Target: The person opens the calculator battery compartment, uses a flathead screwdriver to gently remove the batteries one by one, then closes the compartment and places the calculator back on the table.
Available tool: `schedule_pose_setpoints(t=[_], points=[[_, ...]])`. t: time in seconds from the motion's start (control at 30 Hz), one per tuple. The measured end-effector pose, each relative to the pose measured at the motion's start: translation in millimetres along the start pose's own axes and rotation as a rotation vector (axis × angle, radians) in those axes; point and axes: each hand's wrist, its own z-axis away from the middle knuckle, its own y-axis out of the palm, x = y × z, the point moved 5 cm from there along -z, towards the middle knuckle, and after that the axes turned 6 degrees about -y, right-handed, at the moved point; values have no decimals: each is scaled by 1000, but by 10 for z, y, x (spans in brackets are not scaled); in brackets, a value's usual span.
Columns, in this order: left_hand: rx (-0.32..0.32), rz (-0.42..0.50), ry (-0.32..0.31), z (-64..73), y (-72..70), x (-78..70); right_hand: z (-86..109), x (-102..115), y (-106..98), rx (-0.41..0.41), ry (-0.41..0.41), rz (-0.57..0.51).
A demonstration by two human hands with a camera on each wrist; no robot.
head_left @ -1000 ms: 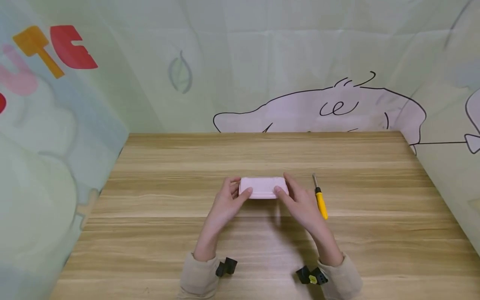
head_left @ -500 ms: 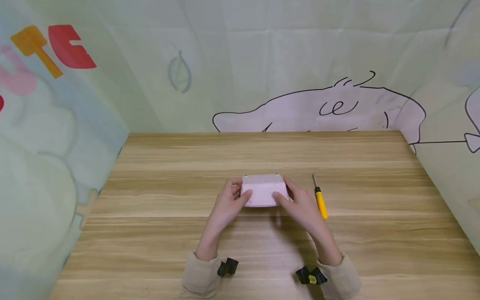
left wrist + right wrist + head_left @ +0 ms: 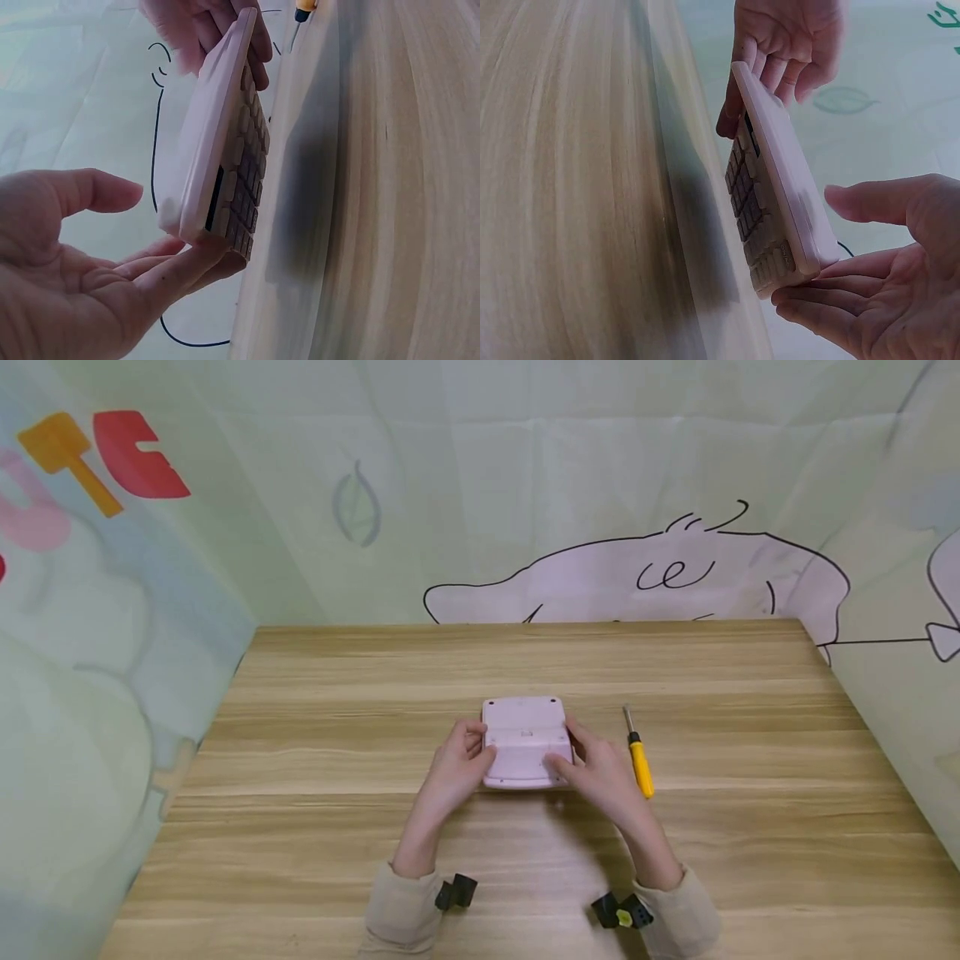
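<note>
A pink calculator (image 3: 525, 739) is held between both hands above the table, its back with small screw holes facing up. In the left wrist view its keys (image 3: 244, 172) face down toward the tabletop. The left hand (image 3: 456, 764) holds the calculator's left edge, fingers beneath and thumb near the back. On the opposite edge the right hand (image 3: 602, 774) holds it likewise, its fingers (image 3: 832, 296) under the rim. Both wrist views show a gap between the near thumb and the casing. To the right of the right hand lies a screwdriver (image 3: 640, 764) with a yellow and black handle.
The wood-grain table (image 3: 337, 710) runs back to a printed cloth backdrop (image 3: 450, 485) with cartoon drawings. Black wrist cameras (image 3: 456, 892) are worn at the beige sleeves (image 3: 401, 910).
The calculator has tilted, so that more of its back now faces the head camera. Both hands have stayed nearly in place at its edges. The screwdriver has not moved.
</note>
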Motion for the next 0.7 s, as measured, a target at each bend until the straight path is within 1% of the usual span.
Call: schedule_pose_setpoints(t=[0.2, 0.5, 0.7], points=[[9, -14, -15, -7, 9, 18, -1, -21, 26, 7, 5, 0], [9, -65, -5, -13, 20, 42, -2, -44, 37, 1, 34, 17], [26, -87, -12, -19, 22, 46, -12, -61, 55, 4, 47, 21]])
